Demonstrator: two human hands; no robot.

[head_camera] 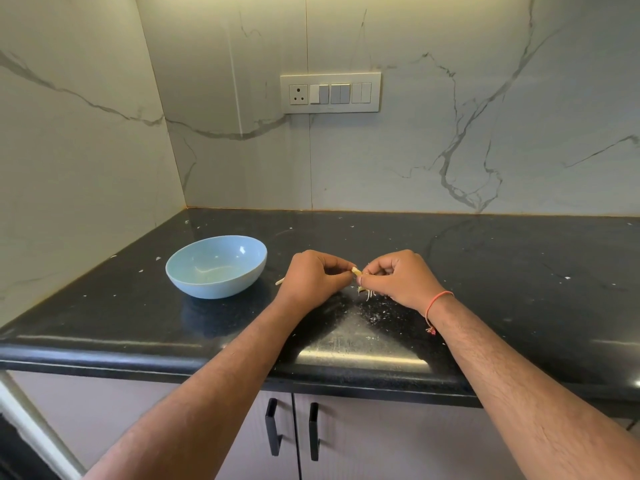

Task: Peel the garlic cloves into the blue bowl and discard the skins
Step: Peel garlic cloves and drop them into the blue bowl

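A light blue bowl (216, 266) stands on the black counter (138, 317), left of my hands; it looks empty apart from reflections. My left hand (311, 278) and my right hand (398, 277) meet just right of the bowl, fingertips pinched together on a small pale garlic clove (356, 270). Below my right hand, some skin and root strands (365, 292) hang or lie on the counter. A pale sliver (280, 281) pokes out from behind my left hand.
Small white flecks of skin are scattered on the counter in front of my hands (374, 317). The counter ends in a rounded front edge above cabinet doors with black handles (313, 431). Marble walls close the back and left; a switch panel (330, 92) sits on the back wall.
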